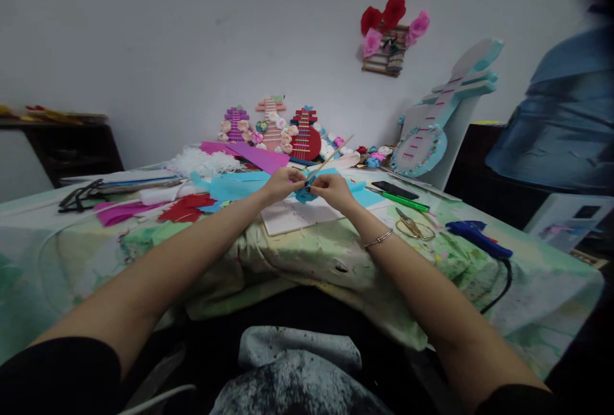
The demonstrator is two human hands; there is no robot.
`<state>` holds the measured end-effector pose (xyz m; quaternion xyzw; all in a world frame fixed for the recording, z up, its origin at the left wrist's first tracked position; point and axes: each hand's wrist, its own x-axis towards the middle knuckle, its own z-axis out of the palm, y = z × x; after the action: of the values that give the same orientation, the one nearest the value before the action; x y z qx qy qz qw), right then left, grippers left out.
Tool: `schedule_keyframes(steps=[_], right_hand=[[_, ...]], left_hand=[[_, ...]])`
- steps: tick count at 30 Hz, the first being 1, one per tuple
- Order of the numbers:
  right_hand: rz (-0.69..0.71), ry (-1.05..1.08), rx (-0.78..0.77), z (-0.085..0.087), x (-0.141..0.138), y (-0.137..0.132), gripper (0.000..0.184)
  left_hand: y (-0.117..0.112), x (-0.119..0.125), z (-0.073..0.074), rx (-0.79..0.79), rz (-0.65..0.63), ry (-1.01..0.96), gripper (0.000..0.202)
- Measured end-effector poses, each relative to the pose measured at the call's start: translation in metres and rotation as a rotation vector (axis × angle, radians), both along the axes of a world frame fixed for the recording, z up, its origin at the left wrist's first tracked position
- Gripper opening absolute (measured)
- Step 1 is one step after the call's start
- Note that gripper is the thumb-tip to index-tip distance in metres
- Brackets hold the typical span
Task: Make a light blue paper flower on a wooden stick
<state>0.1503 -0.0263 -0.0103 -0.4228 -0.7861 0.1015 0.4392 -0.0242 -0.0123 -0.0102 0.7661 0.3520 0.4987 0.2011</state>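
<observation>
Both hands meet at a small piece of blue crepe paper (304,195) over the middle of the table. My left hand (286,183) pinches it from the left, fingertips close together. From the right, my right hand (334,190) pinches the same paper. A thin wooden stick (336,151) slants up and right from between the hands; its lower end is hidden by the fingers and paper. Beneath lie a white pad of paper (283,222) and light blue paper sheets (240,185).
Gold-handled scissors (413,228), a green utility knife (405,202), a dark phone (394,190) and a blue glue gun (480,237) with a cord lie at right. Red paper scraps (188,208) and black glasses (79,196) lie left. Paper instruments (306,137) stand behind.
</observation>
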Motion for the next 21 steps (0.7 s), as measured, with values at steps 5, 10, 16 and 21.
schedule_keyframes(steps=[5,10,16,21], right_hand=[[0.053,0.032,-0.070,-0.0038,-0.0006,0.0057,0.024],[0.105,0.068,-0.113,-0.0044,0.0007,0.0092,0.025],[0.201,0.171,-0.195,-0.0017,0.0049,0.0105,0.019],[0.247,0.225,-0.244,0.0005,0.0048,0.0072,0.017]], left_hand=[[-0.0016,0.0000,0.0004,-0.014,-0.010,-0.002,0.023],[-0.0011,0.0000,0.0002,-0.048,-0.048,-0.035,0.027],[-0.0005,0.0004,0.0019,-0.059,-0.080,-0.045,0.027],[-0.0012,0.0011,0.0012,-0.141,-0.160,-0.101,0.030]])
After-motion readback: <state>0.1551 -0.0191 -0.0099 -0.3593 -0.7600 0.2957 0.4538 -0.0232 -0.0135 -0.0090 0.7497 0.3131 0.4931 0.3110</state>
